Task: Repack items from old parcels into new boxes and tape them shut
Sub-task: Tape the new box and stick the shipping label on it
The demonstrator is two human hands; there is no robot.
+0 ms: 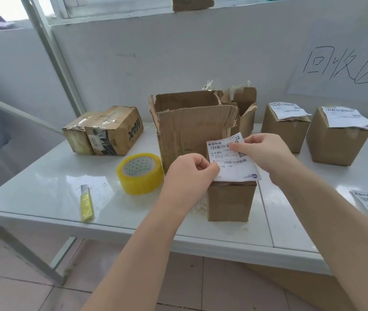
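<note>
- We logged a white shipping label [234,159] held at the top of a small brown box [230,202], which stood near the front edge of the white table [43,187]. We could not tell whether the label was stuck down.
- The left hand [189,173] pinched the label's lower left edge with its fingers curled. The right hand [266,153] pinched the label's upper part between thumb and fingers.
- The label carried barcodes, a QR code and the heading 圆通快递. The finer print was too small for us to read.
- A torn open carton [192,129] stood just behind the small box.
- A roll of yellowish tape [140,173] and a yellow utility knife [87,204] lay to the left.
- A taped old parcel [111,131] showed "MAX" and "9777".
- We read 回收区 handwritten on a wall sheet [340,68], above a labelled brown box [286,131] and a second labelled box [338,142].
</note>
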